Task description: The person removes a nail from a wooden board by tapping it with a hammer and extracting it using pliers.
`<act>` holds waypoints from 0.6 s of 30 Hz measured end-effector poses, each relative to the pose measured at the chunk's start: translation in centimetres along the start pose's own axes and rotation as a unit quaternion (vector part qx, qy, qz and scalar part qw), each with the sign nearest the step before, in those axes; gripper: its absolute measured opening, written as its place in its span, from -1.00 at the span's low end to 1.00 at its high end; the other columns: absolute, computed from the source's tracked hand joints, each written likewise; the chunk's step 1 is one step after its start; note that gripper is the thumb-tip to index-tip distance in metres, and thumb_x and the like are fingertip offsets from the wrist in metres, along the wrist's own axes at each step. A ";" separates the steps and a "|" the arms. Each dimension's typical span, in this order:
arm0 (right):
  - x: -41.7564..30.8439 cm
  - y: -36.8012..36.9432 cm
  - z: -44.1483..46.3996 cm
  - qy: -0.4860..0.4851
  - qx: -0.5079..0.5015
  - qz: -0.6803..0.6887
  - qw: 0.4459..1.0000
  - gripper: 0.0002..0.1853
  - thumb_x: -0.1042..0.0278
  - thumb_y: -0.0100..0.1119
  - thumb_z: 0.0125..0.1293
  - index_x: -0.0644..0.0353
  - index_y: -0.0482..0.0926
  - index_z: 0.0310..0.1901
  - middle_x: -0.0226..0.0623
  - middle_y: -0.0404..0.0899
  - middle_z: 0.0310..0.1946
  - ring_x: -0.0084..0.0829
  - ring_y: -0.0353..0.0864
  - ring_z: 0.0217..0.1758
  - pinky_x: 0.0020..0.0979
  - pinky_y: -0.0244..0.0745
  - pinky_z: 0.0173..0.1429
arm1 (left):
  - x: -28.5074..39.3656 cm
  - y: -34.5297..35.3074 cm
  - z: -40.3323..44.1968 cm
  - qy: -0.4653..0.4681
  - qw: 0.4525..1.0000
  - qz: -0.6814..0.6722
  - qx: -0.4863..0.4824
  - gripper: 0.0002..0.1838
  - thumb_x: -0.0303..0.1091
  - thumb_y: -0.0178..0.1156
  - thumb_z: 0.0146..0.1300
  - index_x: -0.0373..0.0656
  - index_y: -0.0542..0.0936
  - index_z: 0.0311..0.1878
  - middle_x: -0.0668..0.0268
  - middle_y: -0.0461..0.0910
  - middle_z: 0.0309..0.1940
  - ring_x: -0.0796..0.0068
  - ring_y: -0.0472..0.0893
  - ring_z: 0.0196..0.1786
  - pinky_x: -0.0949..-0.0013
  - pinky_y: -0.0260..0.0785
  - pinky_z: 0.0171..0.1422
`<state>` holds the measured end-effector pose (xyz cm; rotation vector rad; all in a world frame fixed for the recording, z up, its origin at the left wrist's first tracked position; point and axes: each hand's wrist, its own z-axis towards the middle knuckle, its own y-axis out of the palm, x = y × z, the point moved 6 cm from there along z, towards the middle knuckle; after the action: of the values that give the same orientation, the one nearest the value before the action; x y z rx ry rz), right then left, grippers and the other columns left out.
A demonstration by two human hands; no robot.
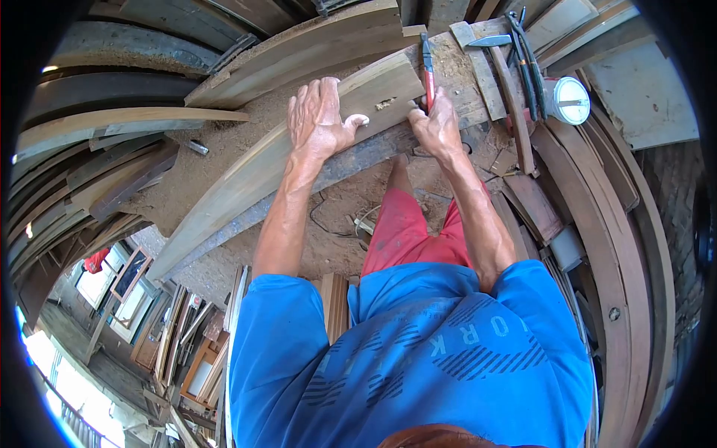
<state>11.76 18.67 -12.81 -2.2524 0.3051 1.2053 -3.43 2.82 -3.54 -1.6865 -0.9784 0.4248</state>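
Note:
A long, curved wooden board [246, 183] runs from the lower left up to the bench, with a rough, chipped spot [385, 103] near its upper right end. Over its top edge lies my left hand [321, 127], thumb against the near face and fingers reaching past the edge. My right hand [439, 128] is closed around the red handle of a pair of pliers [427, 67], their dark jaws pointing away from me. That hand is beside the board's right end. The ends of the handles are hidden in my palm.
A hammer [502, 82] and large pincers [526, 67] lie on the right, beside a white-lidded container [571, 101]. Behind the board is another curved plank [299, 56]. Sawdust [202, 168] covers the surface at left. Stacked curved timbers [597, 216] line the right side.

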 end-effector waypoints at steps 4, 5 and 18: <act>-1.5 -1.1 -2.5 0.035 0.002 -0.011 0.999 -0.55 0.10 0.44 0.40 0.34 0.46 -0.14 0.06 0.61 -0.37 0.00 0.68 -0.28 -0.04 0.57 -0.11 | 0.0 0.0 -0.2 -0.009 1.000 0.005 -0.010 -0.16 0.03 0.70 -0.03 -0.15 0.56 0.26 0.08 0.68 0.12 0.01 0.61 0.27 -0.01 0.40 0.32; -2.2 -1.2 -3.0 0.014 0.019 -0.007 1.000 -0.58 0.12 0.41 0.43 0.34 0.46 -0.13 0.06 0.62 -0.37 0.00 0.68 -0.29 -0.04 0.57 -0.12 | 0.0 -0.1 0.0 -0.008 1.000 0.002 -0.010 -0.16 0.04 0.70 -0.03 -0.15 0.56 0.26 0.08 0.68 0.12 0.01 0.61 0.27 -0.02 0.40 0.32; -1.5 -2.1 -13.5 0.210 -0.269 0.433 0.834 -0.68 0.41 0.13 0.65 0.25 0.53 0.34 -0.14 0.66 0.22 -0.32 0.85 0.08 -0.33 0.83 0.08 | -0.1 -0.1 0.0 0.010 1.000 -0.003 0.002 -0.16 0.05 0.70 -0.03 -0.15 0.56 0.26 0.08 0.68 0.11 0.02 0.62 0.25 -0.02 0.41 0.27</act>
<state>21.15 12.56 -4.93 -2.9972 1.4470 1.2815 -3.57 2.78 -3.43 -1.6808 -0.9659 0.4050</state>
